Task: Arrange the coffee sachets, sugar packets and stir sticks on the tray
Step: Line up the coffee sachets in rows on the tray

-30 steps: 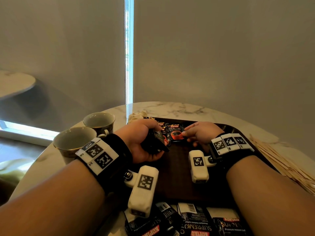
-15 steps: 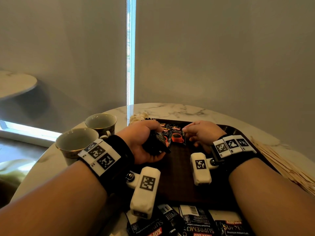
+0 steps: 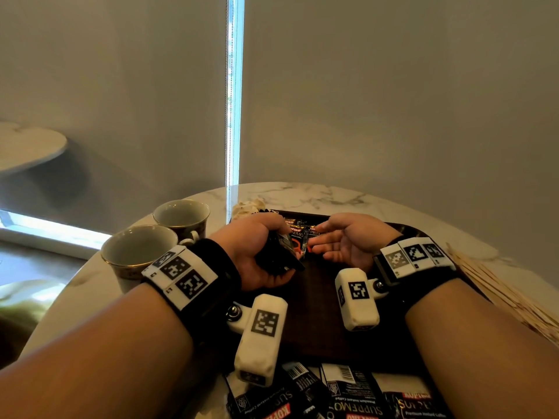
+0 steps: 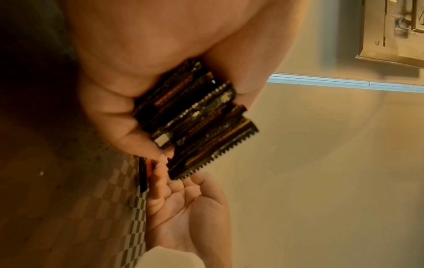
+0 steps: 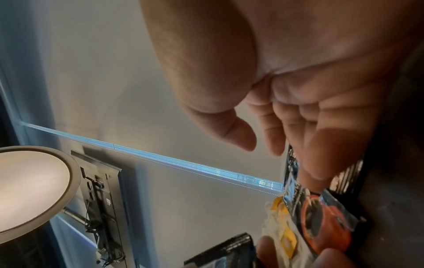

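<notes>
Sachets line our tray's far edge, left hand gripping a stack, right hand open beside it, more sachets and sticks waiting on the table.

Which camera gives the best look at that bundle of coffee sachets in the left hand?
The left wrist view: the bundle of coffee sachets fills mid-frame, its stacked serrated edges clear between the left hand's fingers. The head view shows only a dark wedge poking from the fist. The right wrist view catches a corner at the bottom.
</notes>
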A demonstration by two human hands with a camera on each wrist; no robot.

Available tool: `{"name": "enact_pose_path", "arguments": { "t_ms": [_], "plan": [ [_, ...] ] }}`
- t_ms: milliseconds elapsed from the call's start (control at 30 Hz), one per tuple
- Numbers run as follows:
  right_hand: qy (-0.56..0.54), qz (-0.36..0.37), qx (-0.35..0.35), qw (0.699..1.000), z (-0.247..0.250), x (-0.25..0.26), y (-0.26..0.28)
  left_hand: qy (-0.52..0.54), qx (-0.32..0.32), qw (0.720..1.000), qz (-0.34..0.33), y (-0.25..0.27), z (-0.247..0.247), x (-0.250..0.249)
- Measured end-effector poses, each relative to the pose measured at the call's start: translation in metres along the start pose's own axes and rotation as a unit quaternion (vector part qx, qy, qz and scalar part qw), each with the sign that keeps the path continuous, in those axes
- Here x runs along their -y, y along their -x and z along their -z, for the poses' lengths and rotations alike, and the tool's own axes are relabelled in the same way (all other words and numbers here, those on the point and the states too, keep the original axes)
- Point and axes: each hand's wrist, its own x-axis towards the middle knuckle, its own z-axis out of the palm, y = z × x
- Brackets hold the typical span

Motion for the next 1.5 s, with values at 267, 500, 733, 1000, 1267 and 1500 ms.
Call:
{"name": "enact_pose_path", "arguments": {
  "t_ms": [267, 500, 733, 1000, 1267, 1500],
  "plan": [
    [0.0, 0.022, 0.027, 0.999, -0.007, -0.002, 0.001, 0.009, -0.007, 1.0, -0.009, 0.0, 0.001, 0.0],
    [0.004, 0.032, 0.023, 0.999, -0.01, -0.003, 0.001, 0.012, -0.015, 1.0, -0.009, -0.001, 0.002, -0.001],
    [-0.028, 0.043, 0.061, 0.997, -0.01, -0.002, 0.002, 0.014, -0.009, 1.0, -0.008, 0.001, 0.003, -0.002],
    [-0.023, 0.025, 0.105, 0.994, -0.009, -0.006, 0.0, 0.04, 0.007, 0.999, -0.03, 0.006, 0.003, -0.003],
    [-0.002, 0.225, 0.184, 0.957, -0.005, 0.014, 0.012, 0.12, 0.067, 0.981, -0.14, 0.016, 0.001, -0.014],
    [0.069, 0.268, 0.218, 0.936, -0.015, 0.015, 0.021, 0.105, 0.081, 0.983, -0.127, 0.021, -0.003, -0.013]
  ]
}}
